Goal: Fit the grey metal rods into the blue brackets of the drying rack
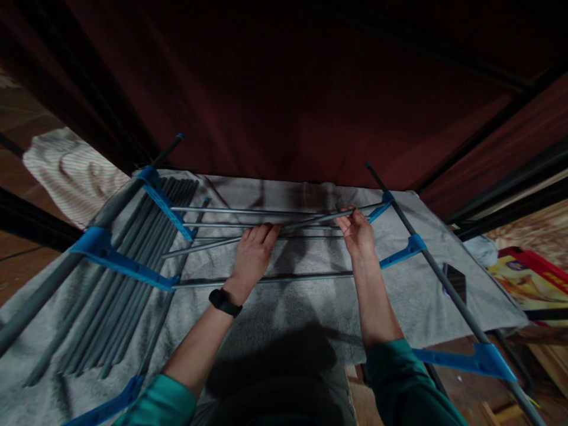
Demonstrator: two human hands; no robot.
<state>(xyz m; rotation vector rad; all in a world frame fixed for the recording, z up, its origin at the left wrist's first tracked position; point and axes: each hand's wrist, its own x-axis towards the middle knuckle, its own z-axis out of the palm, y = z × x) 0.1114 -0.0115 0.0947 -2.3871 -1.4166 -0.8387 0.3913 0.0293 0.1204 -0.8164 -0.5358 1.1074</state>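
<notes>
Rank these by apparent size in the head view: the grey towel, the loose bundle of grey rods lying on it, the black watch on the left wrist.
1. grey towel, largest by far.
2. bundle of grey rods.
3. black watch, smallest.
The gaps are too wide for nearness to the camera to blur the order.

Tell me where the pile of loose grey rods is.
The rod pile lies on the grey cloth at the left of the head view, passing under a blue crossbar, left of the left hand.

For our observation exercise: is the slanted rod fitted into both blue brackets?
Out at one end: the slanted rod lies askew, its left tip free of the blue bracket.
</notes>
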